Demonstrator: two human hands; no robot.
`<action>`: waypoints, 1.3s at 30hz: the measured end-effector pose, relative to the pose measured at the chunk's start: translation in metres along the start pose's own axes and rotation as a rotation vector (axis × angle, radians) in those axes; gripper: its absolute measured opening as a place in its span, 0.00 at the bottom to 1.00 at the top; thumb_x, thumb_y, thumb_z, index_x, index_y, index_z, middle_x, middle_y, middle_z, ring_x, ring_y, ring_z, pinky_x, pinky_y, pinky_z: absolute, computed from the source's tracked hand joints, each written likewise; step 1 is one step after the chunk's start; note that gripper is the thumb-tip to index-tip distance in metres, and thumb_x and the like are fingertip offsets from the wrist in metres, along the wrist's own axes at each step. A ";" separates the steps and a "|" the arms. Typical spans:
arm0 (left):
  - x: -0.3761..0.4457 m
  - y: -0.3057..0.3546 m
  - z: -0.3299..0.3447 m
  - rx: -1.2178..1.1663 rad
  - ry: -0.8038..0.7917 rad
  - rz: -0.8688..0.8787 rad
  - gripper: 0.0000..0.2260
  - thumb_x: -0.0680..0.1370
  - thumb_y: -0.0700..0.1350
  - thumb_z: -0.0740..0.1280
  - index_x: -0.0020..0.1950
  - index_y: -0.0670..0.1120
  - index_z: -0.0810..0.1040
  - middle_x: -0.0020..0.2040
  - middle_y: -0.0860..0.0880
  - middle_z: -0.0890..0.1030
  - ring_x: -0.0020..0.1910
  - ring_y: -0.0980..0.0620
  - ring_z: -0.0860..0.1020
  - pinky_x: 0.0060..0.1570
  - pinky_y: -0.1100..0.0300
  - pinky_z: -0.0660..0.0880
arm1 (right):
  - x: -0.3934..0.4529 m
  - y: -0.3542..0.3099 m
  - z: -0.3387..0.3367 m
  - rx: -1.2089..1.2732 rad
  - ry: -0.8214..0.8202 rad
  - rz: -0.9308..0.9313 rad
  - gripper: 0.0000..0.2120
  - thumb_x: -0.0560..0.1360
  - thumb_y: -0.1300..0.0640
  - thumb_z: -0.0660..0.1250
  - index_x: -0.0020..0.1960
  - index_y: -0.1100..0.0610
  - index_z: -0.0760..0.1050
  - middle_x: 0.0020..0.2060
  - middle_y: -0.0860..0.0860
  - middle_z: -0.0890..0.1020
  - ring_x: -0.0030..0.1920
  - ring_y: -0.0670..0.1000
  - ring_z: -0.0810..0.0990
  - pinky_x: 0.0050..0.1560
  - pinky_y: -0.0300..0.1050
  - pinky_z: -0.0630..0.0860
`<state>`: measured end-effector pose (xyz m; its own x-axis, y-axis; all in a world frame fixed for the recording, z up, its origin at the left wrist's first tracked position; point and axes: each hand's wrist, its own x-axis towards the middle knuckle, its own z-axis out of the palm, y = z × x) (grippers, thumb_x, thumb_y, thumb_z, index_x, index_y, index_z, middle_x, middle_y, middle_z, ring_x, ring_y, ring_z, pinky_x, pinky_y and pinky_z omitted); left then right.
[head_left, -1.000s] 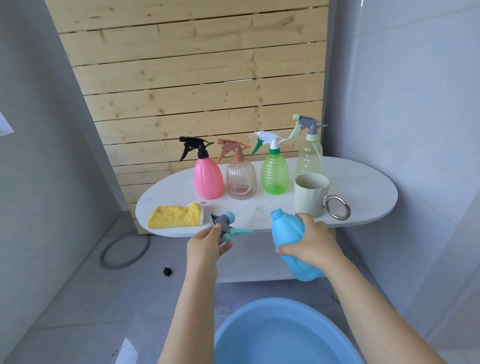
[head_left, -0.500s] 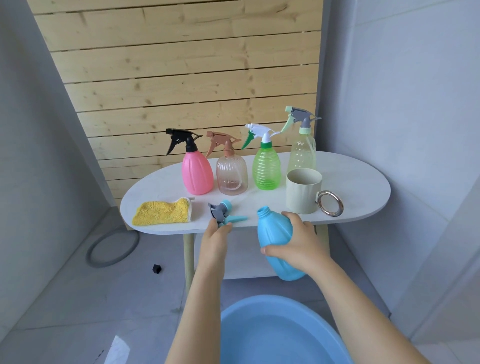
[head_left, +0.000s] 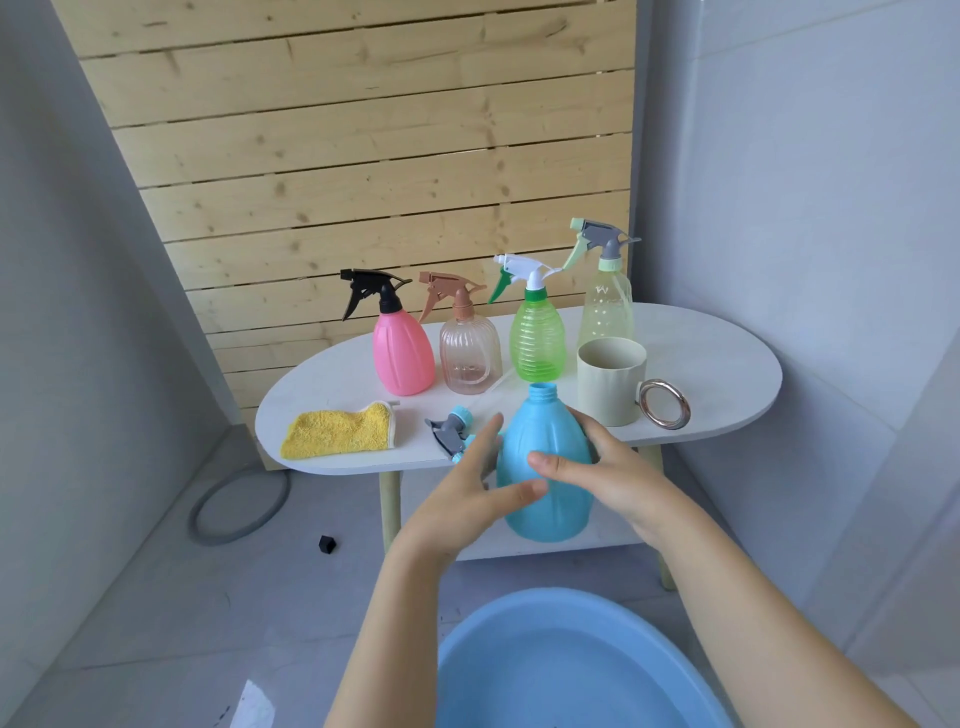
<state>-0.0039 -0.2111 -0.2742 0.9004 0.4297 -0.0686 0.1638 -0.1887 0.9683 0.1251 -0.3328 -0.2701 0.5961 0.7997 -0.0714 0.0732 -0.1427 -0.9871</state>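
Our right hand (head_left: 623, 478) grips the upright bottle (head_left: 540, 426), while our spread left hand (head_left: 467, 499), at its left, lies nearer the spray head (head_left: 447, 432).

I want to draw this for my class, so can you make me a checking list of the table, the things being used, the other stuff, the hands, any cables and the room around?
Surface: white oval table on wooden legs.
Job's things: blue bottle, top off, held upright in front of the table's edge; grey and blue spray head lying on the table.
Clutter: yellow cloth; pink spray bottle, clear spray bottle, green spray bottle and pale spray bottle in a row; cup with a ring handle.
Hands: right hand grips the blue bottle; left hand has straight fingers, thumb touching it.
Cables: nothing seen.
Surroundings: wooden slat wall; grey hose loop and small black thing on the floor; blue basin below.
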 end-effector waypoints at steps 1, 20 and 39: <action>0.003 -0.002 0.002 -0.013 -0.008 -0.001 0.45 0.68 0.54 0.76 0.77 0.59 0.53 0.71 0.60 0.66 0.70 0.61 0.65 0.70 0.55 0.64 | 0.001 0.001 -0.001 0.015 -0.032 -0.002 0.41 0.60 0.42 0.76 0.70 0.42 0.65 0.58 0.39 0.78 0.58 0.41 0.77 0.60 0.42 0.73; 0.026 -0.019 0.023 -0.004 0.251 -0.032 0.44 0.51 0.63 0.79 0.64 0.64 0.66 0.64 0.49 0.72 0.60 0.49 0.76 0.59 0.46 0.75 | 0.052 0.034 -0.052 -0.318 0.849 -0.062 0.16 0.79 0.52 0.61 0.61 0.61 0.71 0.56 0.58 0.77 0.57 0.60 0.74 0.59 0.56 0.70; -0.065 -0.043 -0.010 0.043 0.123 -0.117 0.39 0.57 0.58 0.78 0.65 0.59 0.65 0.56 0.54 0.79 0.49 0.58 0.81 0.43 0.63 0.78 | -0.047 0.044 -0.010 -0.223 0.444 0.252 0.36 0.67 0.38 0.71 0.14 0.56 0.56 0.16 0.44 0.61 0.26 0.50 0.62 0.31 0.45 0.55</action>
<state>-0.0733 -0.2222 -0.3086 0.8186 0.5551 -0.1474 0.2837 -0.1677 0.9441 0.1087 -0.3823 -0.3090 0.8931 0.4095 -0.1864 0.0236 -0.4564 -0.8895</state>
